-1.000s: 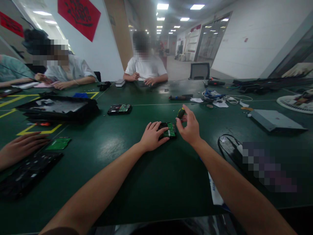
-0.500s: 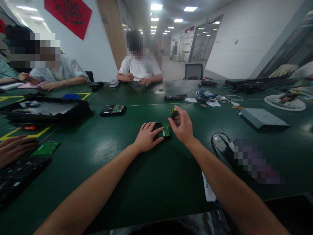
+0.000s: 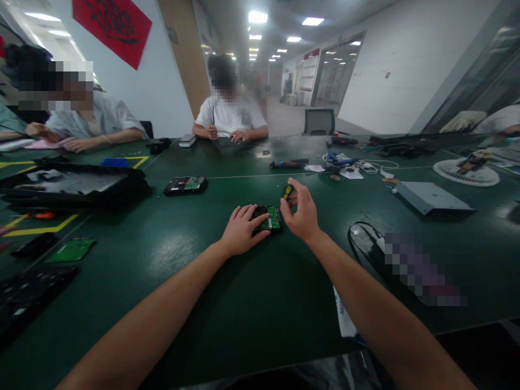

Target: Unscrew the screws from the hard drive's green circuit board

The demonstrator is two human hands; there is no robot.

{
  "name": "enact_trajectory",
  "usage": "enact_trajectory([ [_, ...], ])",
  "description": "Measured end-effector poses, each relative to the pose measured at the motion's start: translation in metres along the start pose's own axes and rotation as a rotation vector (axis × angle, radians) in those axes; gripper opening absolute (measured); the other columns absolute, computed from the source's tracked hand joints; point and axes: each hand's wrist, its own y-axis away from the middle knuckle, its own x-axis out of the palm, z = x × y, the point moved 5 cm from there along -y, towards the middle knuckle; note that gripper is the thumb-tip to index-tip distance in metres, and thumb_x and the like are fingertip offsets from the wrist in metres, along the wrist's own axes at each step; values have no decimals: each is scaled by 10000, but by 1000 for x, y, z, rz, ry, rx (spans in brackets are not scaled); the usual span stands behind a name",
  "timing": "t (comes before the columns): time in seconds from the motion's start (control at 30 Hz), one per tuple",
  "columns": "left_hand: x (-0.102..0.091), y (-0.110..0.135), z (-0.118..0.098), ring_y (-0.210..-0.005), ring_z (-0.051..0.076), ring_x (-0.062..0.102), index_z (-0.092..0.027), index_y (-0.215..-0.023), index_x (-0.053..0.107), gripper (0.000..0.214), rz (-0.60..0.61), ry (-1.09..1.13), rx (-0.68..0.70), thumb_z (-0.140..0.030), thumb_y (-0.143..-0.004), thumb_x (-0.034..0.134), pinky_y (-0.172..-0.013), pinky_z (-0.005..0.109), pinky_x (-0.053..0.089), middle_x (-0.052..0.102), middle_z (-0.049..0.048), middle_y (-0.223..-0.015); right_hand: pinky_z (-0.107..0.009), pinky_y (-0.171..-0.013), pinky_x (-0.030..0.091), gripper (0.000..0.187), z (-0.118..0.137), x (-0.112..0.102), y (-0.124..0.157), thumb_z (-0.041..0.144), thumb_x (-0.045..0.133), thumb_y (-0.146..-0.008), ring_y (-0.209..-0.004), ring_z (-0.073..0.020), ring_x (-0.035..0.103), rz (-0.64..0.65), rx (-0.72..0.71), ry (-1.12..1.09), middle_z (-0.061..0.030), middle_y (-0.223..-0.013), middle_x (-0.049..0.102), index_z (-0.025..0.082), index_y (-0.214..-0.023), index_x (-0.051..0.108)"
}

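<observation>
A black hard drive [image 3: 270, 220] with a green circuit board facing up lies on the dark green table [image 3: 252, 303] in front of me. My left hand [image 3: 240, 229] rests flat on its left side, fingers spread over it. Fingers of my right hand [image 3: 299, 213] are closed round a yellow-and-black screwdriver [image 3: 287, 192], held upright at the drive's right edge. The screwdriver's tip is hidden behind my hand.
A second hard drive [image 3: 186, 185] lies further left, beside a large black tray [image 3: 73, 184]. A loose green board [image 3: 71, 249] and dark parts sit at left. A grey box [image 3: 431, 197], cables [image 3: 365, 163] and a fan grille [image 3: 465, 173] are at right. People sit across the table.
My view has shifted slightly; both hands stay on the drive and screwdriver. The other person's hand at the left edge has drawn out of view.
</observation>
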Motion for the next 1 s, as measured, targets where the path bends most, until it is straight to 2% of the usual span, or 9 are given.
enact_trajectory([
  [0.07, 1, 0, 1, -1522, 379, 390, -360, -1525, 581, 582, 0, 1, -1, -641, -1016, 542, -1259, 633, 274, 451, 98, -1641, -444, -769, 677, 599, 0, 0, 0, 266, 597, -987, -926, -240, 683, 1, -4, 4, -127, -1292, 605, 300, -1551, 398],
  [0.2, 2, 0, 2, -1523, 371, 386, -359, -1519, 587, 585, 0, -7, 2, -647, -1010, 551, -1262, 628, 272, 460, 94, -1633, -415, -705, 673, 595, -2, 1, 0, 301, 632, -978, -852, -218, 675, -12, -4, 11, -116, -1254, 607, 308, -1531, 411],
  [0.37, 1, 0, 1, -1524, 372, 386, -349, -1516, 592, 586, 8, -20, 2, -647, -1013, 544, -1259, 628, 273, 462, 113, -1627, -444, -806, 676, 604, -3, 3, 0, 260, 594, -985, -948, -236, 702, 5, -17, -8, -128, -1352, 606, 313, -1553, 394],
  [0.57, 0, 0, 1, -1522, 373, 385, -343, -1514, 595, 590, 9, 8, -7, -636, -1002, 573, -1266, 627, 266, 451, 101, -1637, -422, -703, 681, 601, -3, 1, 0, 328, 655, -970, -862, -225, 692, -11, 1, 6, -118, -1290, 613, 314, -1528, 430],
  [0.77, 0, 0, 1, -1520, 379, 385, -350, -1513, 594, 586, 4, 22, 1, -632, -999, 578, -1264, 635, 261, 456, 97, -1636, -454, -805, 687, 647, -2, 2, 0, 234, 616, -970, -937, -237, 700, 3, -40, -11, -121, -1356, 602, 316, -1571, 389],
  [1.0, 1, 0, 1, -1526, 373, 378, -345, -1515, 590, 587, 8, -6, -1, -643, -1012, 546, -1263, 628, 262, 445, 110, -1642, -416, -702, 682, 636, -2, 1, -1, 302, 668, -952, -895, -226, 682, 12, 4, 7, -113, -1294, 592, 310, -1538, 421],
])
